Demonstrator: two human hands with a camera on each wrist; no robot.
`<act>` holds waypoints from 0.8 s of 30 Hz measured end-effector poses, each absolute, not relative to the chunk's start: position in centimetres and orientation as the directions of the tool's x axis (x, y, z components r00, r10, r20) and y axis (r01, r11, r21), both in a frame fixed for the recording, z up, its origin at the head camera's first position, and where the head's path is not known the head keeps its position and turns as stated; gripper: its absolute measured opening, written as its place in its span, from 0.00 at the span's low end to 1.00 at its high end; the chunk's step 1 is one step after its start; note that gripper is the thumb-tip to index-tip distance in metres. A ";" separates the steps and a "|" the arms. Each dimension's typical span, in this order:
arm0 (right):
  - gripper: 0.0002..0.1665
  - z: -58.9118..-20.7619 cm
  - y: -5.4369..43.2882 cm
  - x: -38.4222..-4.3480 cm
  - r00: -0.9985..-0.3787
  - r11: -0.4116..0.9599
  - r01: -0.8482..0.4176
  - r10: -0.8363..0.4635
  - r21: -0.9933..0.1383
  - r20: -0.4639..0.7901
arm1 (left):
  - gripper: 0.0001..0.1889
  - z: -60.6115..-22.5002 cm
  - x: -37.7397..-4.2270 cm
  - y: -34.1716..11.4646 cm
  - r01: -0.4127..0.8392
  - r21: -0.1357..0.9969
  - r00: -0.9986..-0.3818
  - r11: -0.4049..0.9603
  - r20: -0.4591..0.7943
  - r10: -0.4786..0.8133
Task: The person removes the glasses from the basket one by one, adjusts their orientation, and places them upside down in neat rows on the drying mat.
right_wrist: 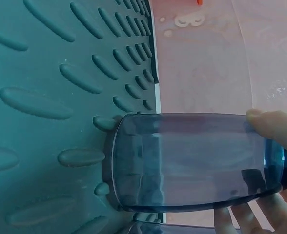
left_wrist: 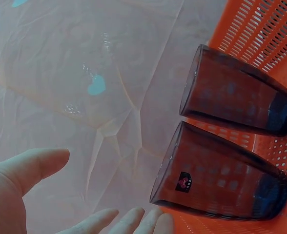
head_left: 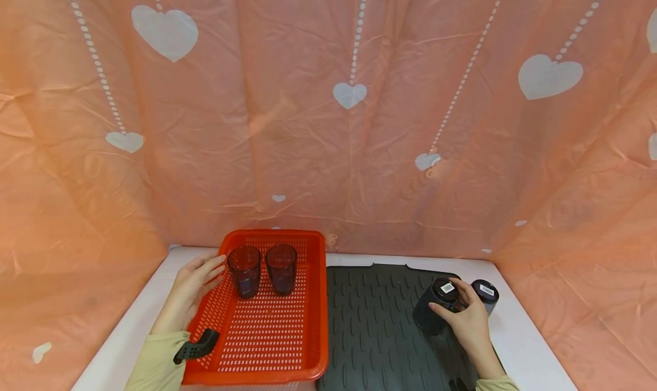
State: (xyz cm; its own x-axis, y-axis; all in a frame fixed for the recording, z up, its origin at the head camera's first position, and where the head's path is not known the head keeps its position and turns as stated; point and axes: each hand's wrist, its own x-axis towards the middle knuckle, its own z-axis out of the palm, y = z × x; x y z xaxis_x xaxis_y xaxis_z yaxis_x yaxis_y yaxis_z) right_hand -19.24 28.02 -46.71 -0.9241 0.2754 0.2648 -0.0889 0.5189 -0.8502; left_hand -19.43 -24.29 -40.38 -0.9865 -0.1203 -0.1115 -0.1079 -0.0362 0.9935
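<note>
Where the held glass (head_left: 429, 312) is: low on the right of the head view, upside down, its rim at the dark mat (head_left: 377, 328).
Right hand (head_left: 469, 322): thumb and fingers hold that glass near its bottom.
Left hand (head_left: 189, 288): thumb wide from the fingers, near the left glass (head_left: 244, 272) in the red basket (head_left: 322, 322).
Feel: likely hard, slick, easy to break; best held round the thick bottom.

Two glasses (head_left: 281, 272) block the upper end of the basket (head_left: 277, 345), lower left; two more glasses (head_left: 429, 314) obstruct the lower right. At lower centre, the mat (head_left: 369, 322) offers passage.
</note>
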 end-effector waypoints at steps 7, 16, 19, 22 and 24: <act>0.45 -46.9 28.0 -19.4 -0.920 0.515 -0.097 0.280 -0.852 0.274 | 0.36 -40.5 -19.8 -24.0 -0.113 0.993 -0.987 -0.030 -0.115 -0.115; 0.45 -47.0 27.9 -19.5 -0.918 0.537 -0.091 0.282 -0.839 0.280 | 0.38 -40.6 -20.1 -23.8 -0.127 0.991 -0.984 -0.030 -0.129 -0.119; 0.45 -47.0 27.8 -19.5 -0.917 0.545 -0.088 0.283 -0.834 0.282 | 0.38 -40.7 -20.2 -23.8 -0.133 0.991 -0.983 -0.031 -0.136 -0.122; 0.45 -47.1 27.7 -19.5 -0.915 0.553 -0.088 0.283 -0.829 0.287 | 0.38 -40.7 -20.3 -23.8 -0.131 0.991 -0.984 -0.033 -0.134 -0.120; 0.44 -47.1 27.7 -19.5 -0.914 0.559 -0.086 0.285 -0.825 0.288 | 0.38 -40.7 -20.4 -23.8 -0.127 0.991 -0.985 -0.032 -0.130 -0.115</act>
